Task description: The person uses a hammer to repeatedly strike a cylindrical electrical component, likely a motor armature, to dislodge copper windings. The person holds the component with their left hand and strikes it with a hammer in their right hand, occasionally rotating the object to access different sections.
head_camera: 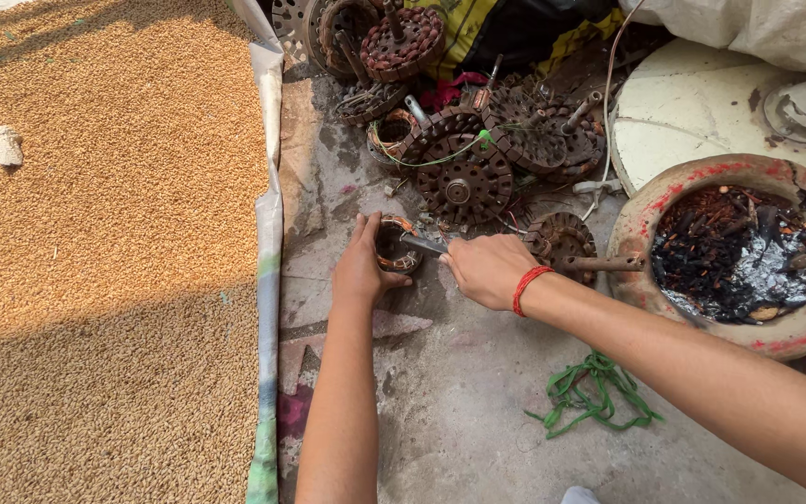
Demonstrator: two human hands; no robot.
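Left hand (363, 271) pins the small wound ring (396, 245) to the floor (459, 401), grip closed round it, while right hand (485, 269) grips a metal tool (423, 245) (tip inside the ring); leverage should stay low and controlled.

The left hand (363, 271) steadies a small copper-wound coil ring (396, 245) on the concrete floor (459, 401) while the right hand (489, 271) presses a metal tool (423, 245) into it.

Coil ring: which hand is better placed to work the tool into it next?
Probably right: it grips the tool, tip at the ring. Left steadies the ring.
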